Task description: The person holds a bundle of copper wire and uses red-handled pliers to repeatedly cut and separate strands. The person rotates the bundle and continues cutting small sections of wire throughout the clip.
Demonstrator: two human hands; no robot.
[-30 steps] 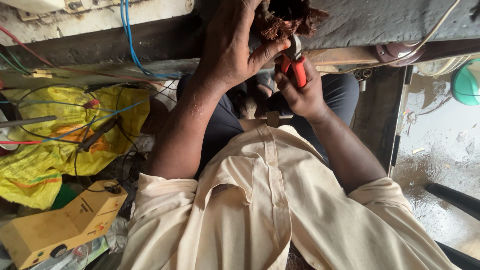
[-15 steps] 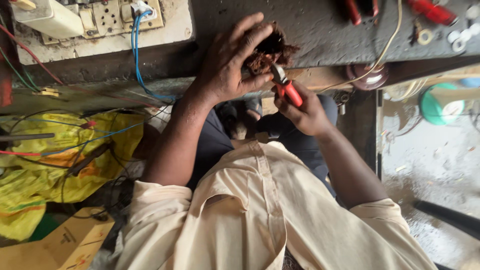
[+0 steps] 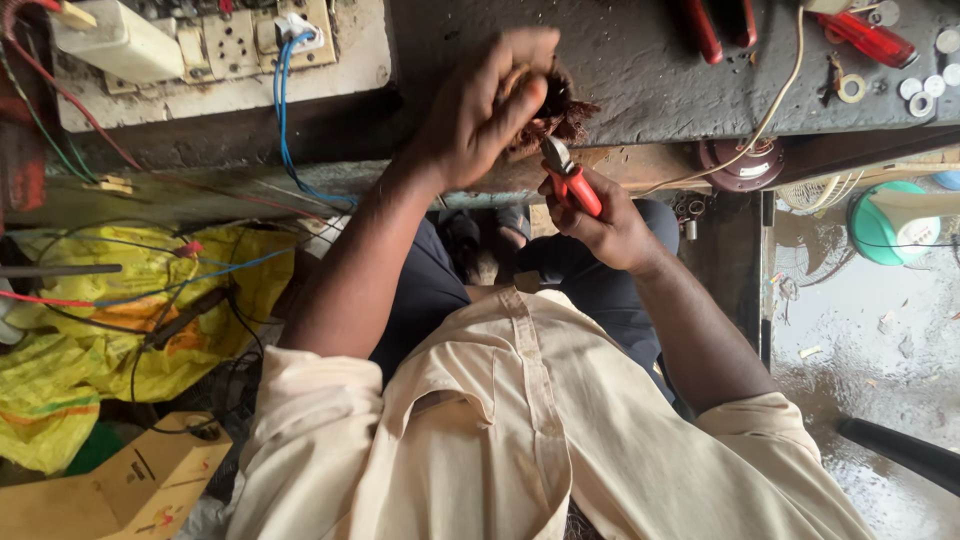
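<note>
Grey, gritty workbench [image 3: 640,70] fills the top of my head view, its front edge running just above a dark-trousered lap. On that bench edge sits a tangled reddish-brown bundle of copper-coloured winding wire [image 3: 562,112], and both hands I am watching meet at it.

I see the left hand [image 3: 480,110] curled over the bundle from the left, fingers bent and closed on its upper part, so that much of the wire is hidden under the palm. The right hand [image 3: 605,225] is wrapped tight around the red-handled metal cutting pliers [image 3: 570,180], whose steel nose points up and touches the lower right side of the bundle. Whether the nose is biting on a strand I cannot tell from here.

To the left on the bench lies a dirty white switch and socket board [image 3: 240,50] with a white plug and blue cable [image 3: 285,110] hanging from it. A white rectangular block [image 3: 115,40] rests at its left end. Further right on the bench lie red-handled tools [image 3: 870,38] and a few small pale washers [image 3: 920,85], well apart from the hands. Below the bench on the left, a crumpled yellow sack [image 3: 110,320] carries loose black, red and blue wires, with a tan cardboard box [image 3: 120,490] near it. A turquoise and white round appliance [image 3: 890,225] sits over the wet floor at right.
</note>
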